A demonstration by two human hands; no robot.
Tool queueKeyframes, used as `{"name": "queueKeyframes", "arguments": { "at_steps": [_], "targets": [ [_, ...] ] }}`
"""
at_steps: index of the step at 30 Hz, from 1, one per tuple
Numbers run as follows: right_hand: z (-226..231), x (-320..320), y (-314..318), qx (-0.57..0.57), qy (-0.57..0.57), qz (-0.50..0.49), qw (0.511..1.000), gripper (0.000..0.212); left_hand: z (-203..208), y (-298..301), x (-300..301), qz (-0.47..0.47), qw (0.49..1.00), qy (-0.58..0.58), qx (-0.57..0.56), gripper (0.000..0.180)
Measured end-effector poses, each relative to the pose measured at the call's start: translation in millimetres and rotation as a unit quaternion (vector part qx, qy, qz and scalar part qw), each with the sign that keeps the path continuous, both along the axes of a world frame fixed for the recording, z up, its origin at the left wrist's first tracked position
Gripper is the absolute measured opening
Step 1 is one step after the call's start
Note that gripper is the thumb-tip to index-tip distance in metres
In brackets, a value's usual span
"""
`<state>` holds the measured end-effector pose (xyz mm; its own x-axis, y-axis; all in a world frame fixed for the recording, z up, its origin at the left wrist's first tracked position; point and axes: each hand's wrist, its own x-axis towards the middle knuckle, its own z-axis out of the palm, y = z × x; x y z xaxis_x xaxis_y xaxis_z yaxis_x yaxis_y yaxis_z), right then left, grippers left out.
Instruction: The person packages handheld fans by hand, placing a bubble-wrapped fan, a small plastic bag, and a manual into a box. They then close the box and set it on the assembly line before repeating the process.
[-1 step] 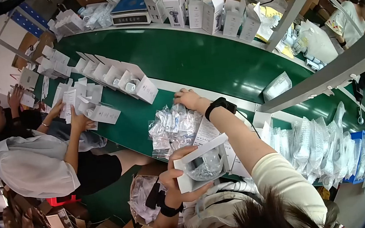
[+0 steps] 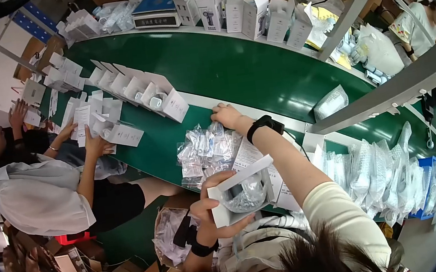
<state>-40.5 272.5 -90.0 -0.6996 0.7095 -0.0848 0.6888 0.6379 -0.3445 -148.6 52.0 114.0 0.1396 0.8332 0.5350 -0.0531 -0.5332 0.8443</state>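
Observation:
My left hand [image 2: 205, 209] grips an open white carton [image 2: 254, 170], fingers and thumb on its sides, just in front of my body. Inside the carton lies a grey item in clear plastic wrap [image 2: 245, 197]; its kind is hidden. My right hand [image 2: 225, 116] reaches to the far edge of a pile of small clear plastic bags [image 2: 206, 151]. Its fingers are curled down at the bags, and anything between them is hidden. Printed sheets [image 2: 247, 156] lie beside the pile, under my right forearm.
White cartons [image 2: 174, 107] stand in a row at far left. A co-worker's hand [image 2: 97, 143] holds papers and cartons on the left. Bubble-wrapped packs [image 2: 363, 172] and a blue bin [image 2: 428, 163] are at right. A metal post [image 2: 356, 98] crosses there. A scale [image 2: 156, 12] stands at the back.
My right hand has shifted very slightly to the right at the pile's far edge. The carton in my left hand stays almost where it was.

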Motion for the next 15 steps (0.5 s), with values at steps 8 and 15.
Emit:
{"name": "queueKeyframes", "arguments": {
  "at_steps": [8,15],
  "targets": [
    [165.9,111.4,-35.5,0.003,0.120,-0.206,0.971,0.020,-17.6,24.3,22.0,0.008,0.997,0.056,-0.051,0.067],
    [282.1,200.2,-181.4,-0.166,0.326,-0.356,0.860,0.016,23.3,47.5,38.5,-0.009,0.976,0.211,-0.051,0.038]
  ]
}}
